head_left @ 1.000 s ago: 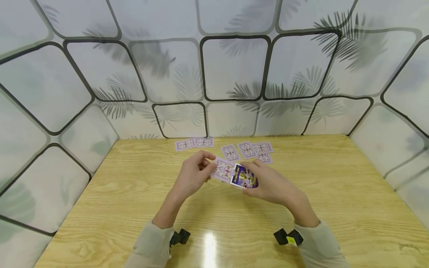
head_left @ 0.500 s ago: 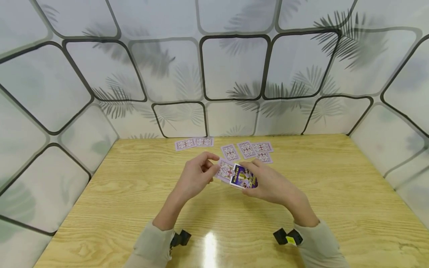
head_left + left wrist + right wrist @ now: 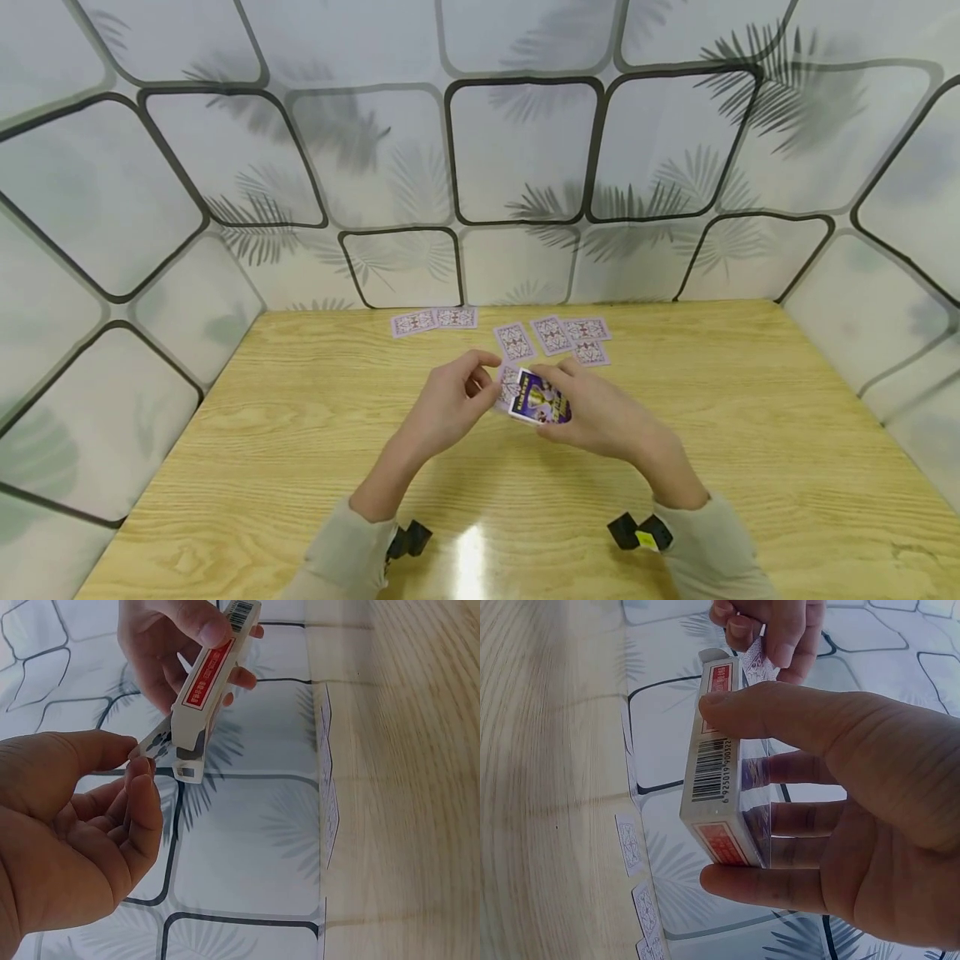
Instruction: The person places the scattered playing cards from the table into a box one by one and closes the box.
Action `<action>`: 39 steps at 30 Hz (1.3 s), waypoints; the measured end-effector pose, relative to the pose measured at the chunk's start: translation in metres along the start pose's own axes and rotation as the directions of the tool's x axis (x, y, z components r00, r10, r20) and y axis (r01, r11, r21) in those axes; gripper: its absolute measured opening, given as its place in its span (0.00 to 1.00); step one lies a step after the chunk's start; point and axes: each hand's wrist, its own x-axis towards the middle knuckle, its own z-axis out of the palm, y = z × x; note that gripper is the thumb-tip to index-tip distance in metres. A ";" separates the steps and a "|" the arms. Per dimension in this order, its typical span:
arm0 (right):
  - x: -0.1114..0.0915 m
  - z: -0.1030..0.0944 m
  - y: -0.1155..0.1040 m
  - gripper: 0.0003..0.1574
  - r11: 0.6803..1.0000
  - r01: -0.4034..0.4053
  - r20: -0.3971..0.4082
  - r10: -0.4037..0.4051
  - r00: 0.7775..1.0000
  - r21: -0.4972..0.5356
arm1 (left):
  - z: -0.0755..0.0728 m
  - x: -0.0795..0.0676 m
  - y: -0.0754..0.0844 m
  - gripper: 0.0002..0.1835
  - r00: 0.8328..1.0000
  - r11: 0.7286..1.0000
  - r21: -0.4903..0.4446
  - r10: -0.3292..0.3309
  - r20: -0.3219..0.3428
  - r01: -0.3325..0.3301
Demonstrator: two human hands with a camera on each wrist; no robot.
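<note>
My left hand (image 3: 450, 400) pinches a playing card (image 3: 509, 385) by its outer edge between thumb and forefinger. Just right of it, my right hand (image 3: 600, 408) grips a card box (image 3: 542, 400) with a purple-and-gold front, thumb on one narrow side and fingers on the other. In the left wrist view the card (image 3: 156, 742), its printed face partly visible, meets the flap end of the box (image 3: 212, 686), whose flap stands out. The right wrist view shows the patterned back of the card (image 3: 756, 664) at that end. How far it goes inside, I cannot tell.
Two overlapping cards (image 3: 435, 321) lie face down at the back of the wooden table (image 3: 300, 450). Several more face-down cards (image 3: 551, 335) are spread to their right. A patterned fabric wall (image 3: 525, 158) closes off the back and both sides.
My left hand has moved right, toward the box, with the card. Less of the card shows beyond the box now. My right hand has shifted only slightly left.
</note>
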 end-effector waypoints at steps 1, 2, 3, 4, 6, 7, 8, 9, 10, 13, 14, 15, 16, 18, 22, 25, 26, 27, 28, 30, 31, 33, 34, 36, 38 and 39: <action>0.000 0.000 -0.001 0.47 1.000 0.000 0.001 0.000 1.000 0.000 | 0.000 0.000 0.001 0.16 1.000 1.000 0.003 0.001 -0.005 -0.001; 0.000 0.000 -0.001 0.47 1.000 0.000 0.002 0.000 1.000 0.001 | 0.000 -0.001 0.001 0.16 1.000 1.000 0.008 0.001 -0.010 -0.001; 0.000 0.000 -0.002 0.47 1.000 -0.003 0.002 0.003 1.000 0.001 | 0.001 -0.001 0.002 0.16 1.000 1.000 0.014 0.006 -0.015 -0.005; 0.000 0.001 -0.002 0.47 1.000 -0.007 0.003 0.006 1.000 0.006 | 0.001 -0.001 0.002 0.16 1.000 1.000 0.023 0.012 -0.019 -0.012; 0.000 0.000 -0.003 0.47 1.000 -0.016 0.007 0.016 1.000 0.011 | 0.002 -0.002 0.003 0.17 0.999 0.998 0.049 0.032 -0.028 -0.030; 0.000 0.000 -0.003 0.47 1.000 -0.022 0.009 0.022 1.000 0.012 | 0.003 -0.002 0.003 0.17 0.999 0.997 0.066 0.042 -0.032 -0.040; 0.000 0.000 -0.003 0.47 1.000 -0.027 0.012 0.027 1.000 0.013 | 0.004 -0.002 0.003 0.17 0.998 0.995 0.081 0.054 -0.035 -0.051; 0.000 0.000 -0.003 0.47 0.999 -0.032 0.014 0.032 0.999 0.014 | 0.005 -0.002 0.004 0.17 0.997 0.994 0.098 0.061 -0.038 -0.057; 0.000 0.001 -0.002 0.47 0.999 -0.032 0.015 0.031 0.999 0.015 | 0.006 -0.002 0.004 0.17 0.997 0.992 0.114 0.065 -0.040 -0.060; 0.000 0.001 -0.002 0.47 0.999 -0.031 0.013 0.031 0.999 0.023 | 0.010 -0.002 0.006 0.18 0.997 0.988 0.140 0.064 -0.034 -0.059; 0.000 0.001 -0.002 0.46 0.999 -0.027 0.012 0.027 1.000 0.025 | 0.012 -0.003 0.006 0.18 0.998 0.989 0.138 0.057 -0.026 -0.053; 0.000 0.001 -0.002 0.46 0.999 -0.024 0.010 0.024 1.000 0.027 | 0.013 -0.003 0.007 0.19 0.999 0.990 0.133 0.050 -0.015 -0.047; 0.000 0.001 -0.002 0.46 0.999 -0.021 0.009 0.021 1.000 0.030 | 0.015 -0.003 0.008 0.19 0.999 0.992 0.121 0.046 -0.002 -0.045; 0.000 0.001 -0.002 0.46 0.999 -0.019 0.011 0.018 1.000 0.037 | 0.018 -0.004 0.008 0.19 0.999 0.995 0.092 0.040 0.024 -0.042; 0.000 0.001 -0.002 0.45 0.999 -0.016 0.017 0.015 1.000 0.040 | 0.022 -0.004 0.010 0.20 0.998 0.996 0.084 0.039 0.050 -0.043; 0.000 0.002 -0.001 0.45 0.999 -0.006 0.013 0.006 1.000 0.033 | 0.024 -0.005 0.011 0.20 0.998 0.991 0.123 0.045 0.045 -0.051; 0.000 0.003 0.000 0.45 1.000 -0.003 0.010 0.003 1.000 0.030 | 0.024 -0.005 0.012 0.20 0.998 0.990 0.132 0.048 0.043 -0.053; 0.000 0.003 0.001 0.45 1.000 0.001 0.008 -0.001 1.000 0.029 | 0.025 -0.005 0.012 0.20 0.998 0.989 0.140 0.051 0.042 -0.057; 0.000 0.003 0.001 0.45 1.000 0.002 0.006 -0.002 1.000 0.027 | 0.025 -0.005 0.012 0.20 0.998 0.987 0.146 0.055 0.041 -0.060; 0.000 0.004 0.002 0.45 1.000 0.006 -0.001 -0.006 1.000 0.022 | 0.025 -0.006 0.012 0.20 0.997 0.986 0.151 0.059 0.042 -0.065; 0.000 0.004 0.002 0.45 1.000 0.007 -0.003 -0.007 1.000 0.020 | 0.025 -0.006 0.012 0.20 0.997 0.986 0.154 0.059 0.043 -0.065; 0.000 0.004 0.002 0.45 1.000 0.006 -0.005 -0.006 1.000 0.023 | 0.025 -0.006 0.012 0.20 0.997 0.986 0.156 0.059 0.044 -0.065; 0.000 0.004 0.002 0.45 1.000 0.006 -0.005 -0.006 1.000 0.025 | 0.025 -0.006 0.012 0.20 0.997 0.985 0.158 0.057 0.044 -0.064; 0.000 0.004 0.002 0.46 1.000 0.004 -0.002 -0.004 1.000 0.026 | 0.024 -0.006 0.011 0.20 0.998 0.985 0.163 0.054 0.044 -0.060; 0.000 0.004 0.001 0.46 1.000 0.003 0.001 -0.003 1.000 0.030 | 0.023 -0.006 0.010 0.20 0.998 0.984 0.167 0.050 0.046 -0.057; 0.000 0.004 0.001 0.46 1.000 0.003 0.002 -0.003 1.000 0.031 | 0.023 -0.005 0.010 0.20 0.998 0.985 0.166 0.047 0.050 -0.055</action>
